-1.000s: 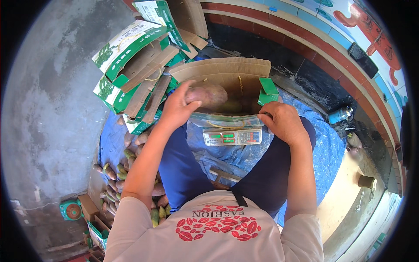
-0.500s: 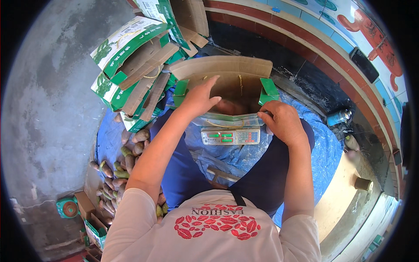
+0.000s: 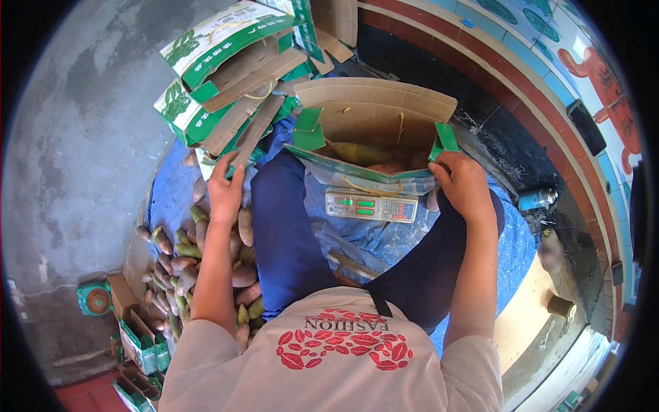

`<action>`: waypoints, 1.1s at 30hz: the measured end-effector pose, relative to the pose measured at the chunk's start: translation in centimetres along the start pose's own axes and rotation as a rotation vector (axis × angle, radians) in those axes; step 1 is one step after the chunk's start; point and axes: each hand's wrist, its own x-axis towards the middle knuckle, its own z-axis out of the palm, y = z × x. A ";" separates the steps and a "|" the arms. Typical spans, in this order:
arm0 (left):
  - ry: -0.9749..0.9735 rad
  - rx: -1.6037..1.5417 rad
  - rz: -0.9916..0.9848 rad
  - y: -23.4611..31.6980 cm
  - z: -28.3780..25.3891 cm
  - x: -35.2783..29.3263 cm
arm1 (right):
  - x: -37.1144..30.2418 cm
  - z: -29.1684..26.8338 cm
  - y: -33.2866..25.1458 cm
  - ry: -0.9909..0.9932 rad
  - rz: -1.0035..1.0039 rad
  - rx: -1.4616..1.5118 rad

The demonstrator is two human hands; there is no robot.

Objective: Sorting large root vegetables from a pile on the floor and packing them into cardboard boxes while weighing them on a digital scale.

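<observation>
An open-topped cardboard box (image 3: 384, 110), brown inside with green corner flaps, stands in front of me by a white digital scale (image 3: 372, 206) with lit green displays. Inside it lie a long green root vegetable (image 3: 357, 152) and a reddish one. My right hand (image 3: 467, 184) is closed on the box's near right corner. My left hand (image 3: 225, 189) is off to the left, empty, thumb and fingers apart. Its fingertips come up to the lower edge of the stacked green-and-white cartons (image 3: 223, 51); whether they touch is unclear. Beside my left leg lies a pile of reddish-brown and green root vegetables (image 3: 185, 275).
A blue tarp (image 3: 504, 240) lies under the scale. A dark phone (image 3: 585, 127) rests on the tiled ledge at right. Low on the left are a green round device (image 3: 94, 299) and more open cartons (image 3: 141, 343). A small can (image 3: 539, 199) stands at right.
My left hand has left the box and moved left and down to the stacked cartons. My right hand stays on the box corner. The view has shifted, and the box's contents now show.
</observation>
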 end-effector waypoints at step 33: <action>-1.088 0.627 -1.111 -23.5 0.6 -48.5 | 1.2 1.3 -0.6 0.079 0.077 -0.093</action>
